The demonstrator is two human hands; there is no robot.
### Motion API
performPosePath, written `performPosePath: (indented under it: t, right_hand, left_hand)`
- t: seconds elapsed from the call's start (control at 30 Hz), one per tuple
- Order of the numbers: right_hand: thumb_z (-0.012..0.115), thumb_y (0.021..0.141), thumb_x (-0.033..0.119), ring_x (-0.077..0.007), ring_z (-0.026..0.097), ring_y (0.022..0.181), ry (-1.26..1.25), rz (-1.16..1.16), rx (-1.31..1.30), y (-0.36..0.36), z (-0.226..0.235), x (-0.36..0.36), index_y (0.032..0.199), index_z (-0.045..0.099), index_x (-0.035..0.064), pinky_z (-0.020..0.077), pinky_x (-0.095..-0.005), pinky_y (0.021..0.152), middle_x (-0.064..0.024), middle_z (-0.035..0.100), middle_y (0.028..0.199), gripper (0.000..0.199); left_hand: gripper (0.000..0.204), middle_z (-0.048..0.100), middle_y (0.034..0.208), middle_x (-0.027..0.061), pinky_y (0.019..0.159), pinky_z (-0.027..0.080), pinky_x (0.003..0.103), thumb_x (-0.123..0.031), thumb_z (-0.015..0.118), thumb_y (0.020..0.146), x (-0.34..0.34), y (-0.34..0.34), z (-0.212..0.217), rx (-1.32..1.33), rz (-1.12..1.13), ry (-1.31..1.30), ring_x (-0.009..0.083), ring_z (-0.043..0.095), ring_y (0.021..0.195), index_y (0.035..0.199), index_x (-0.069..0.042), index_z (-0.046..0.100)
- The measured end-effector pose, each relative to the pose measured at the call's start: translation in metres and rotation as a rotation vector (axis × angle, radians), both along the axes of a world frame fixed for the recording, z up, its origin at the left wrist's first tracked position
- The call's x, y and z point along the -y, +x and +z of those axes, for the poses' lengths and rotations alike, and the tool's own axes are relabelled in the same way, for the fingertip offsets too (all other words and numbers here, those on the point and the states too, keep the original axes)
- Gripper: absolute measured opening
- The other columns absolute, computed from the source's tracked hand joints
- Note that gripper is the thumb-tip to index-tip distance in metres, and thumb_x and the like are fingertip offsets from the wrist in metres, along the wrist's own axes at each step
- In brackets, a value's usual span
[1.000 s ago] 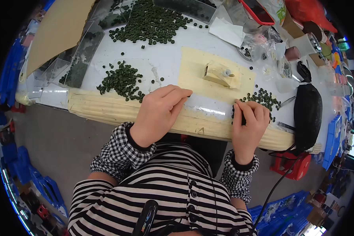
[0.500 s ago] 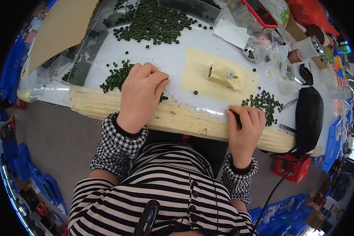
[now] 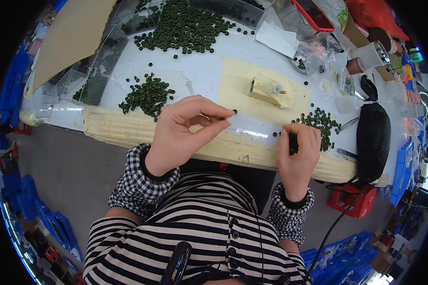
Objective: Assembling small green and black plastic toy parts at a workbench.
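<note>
My left hand is over the table's near edge, thumb and forefinger closed in a pinch. A small dark green round piece shows between those fingers. Just past the fingertips, another such piece lies on the yellow sheet's near border. On the right, my right hand rests at the padded edge with curled fingers; something dark shows inside the curl, mostly hidden. One loose piece lies by its thumb. Beyond it spreads a right-hand pile of green pieces. A second pile lies beyond my left wrist.
A cream-coloured block fixture with a metal bolt stands on the yellow sheet. Farther back lies a large heap of green pieces. Clear trays and cardboard are at left; a black pouch is at right.
My left hand has moved right and nearer from beside the left pile, toward the middle, a green piece now showing in its pinch. A loose piece now shows by my right thumb.
</note>
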State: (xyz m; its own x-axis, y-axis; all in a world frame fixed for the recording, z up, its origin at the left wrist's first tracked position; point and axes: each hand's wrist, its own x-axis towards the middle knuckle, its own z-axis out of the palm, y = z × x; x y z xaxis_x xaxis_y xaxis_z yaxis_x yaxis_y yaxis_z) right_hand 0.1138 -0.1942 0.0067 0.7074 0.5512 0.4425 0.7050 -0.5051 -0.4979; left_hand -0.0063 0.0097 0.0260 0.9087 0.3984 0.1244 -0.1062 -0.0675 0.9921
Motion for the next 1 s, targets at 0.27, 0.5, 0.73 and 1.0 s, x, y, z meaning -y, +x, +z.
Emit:
performPosePath:
  t: [0.27,0.5,0.73,1.0]
  right_hand:
    - [0.065,0.082,-0.006,-0.0163,0.059,0.078,0.326,0.017,-0.422,-0.01,-0.002,0.003,0.103,0.067,-0.0032,0.0462,-0.0268,0.071,-0.0092,0.065,0.088,0.021]
    - [0.066,0.084,-0.006,-0.0122,0.062,0.092,0.594,0.17,-0.959,-0.027,0.006,-0.004,0.111,0.065,-0.0042,0.0481,-0.0244,0.083,-0.008,0.067,0.099,0.027]
    - [0.066,0.084,-0.007,-0.0122,0.063,0.091,0.629,0.189,-0.979,-0.031,0.009,-0.008,0.109,0.066,-0.0045,0.0491,-0.0239,0.082,-0.0098,0.067,0.099,0.025]
    - [0.065,0.084,-0.008,-0.0118,0.063,0.089,0.672,0.228,-0.99,-0.031,0.008,-0.007,0.099,0.066,-0.0054,0.0499,-0.0232,0.079,-0.0098,0.067,0.097,0.015]
  left_hand:
    - [0.019,0.068,0.099,0.0117,0.081,0.055,0.025,-0.001,0.061,0.091,0.022,0.0,-0.006,-0.175,-0.188,-0.644,0.0135,0.065,0.088,0.109,0.004,0.064]
    - [0.022,0.067,0.103,0.0131,0.085,0.055,0.025,-0.001,0.059,0.092,0.032,0.006,-0.014,-0.154,-0.238,-0.746,0.0146,0.065,0.094,0.113,0.003,0.062]
    - [0.024,0.067,0.105,0.0115,0.085,0.054,0.025,0.0,0.058,0.092,0.034,0.006,-0.016,-0.129,-0.207,-0.782,0.015,0.064,0.097,0.116,0.001,0.06]
    - [0.02,0.069,0.098,0.0089,0.079,0.053,0.023,-0.002,0.063,0.09,0.034,0.005,-0.018,-0.111,-0.179,-0.773,0.0109,0.064,0.087,0.109,0.002,0.063]
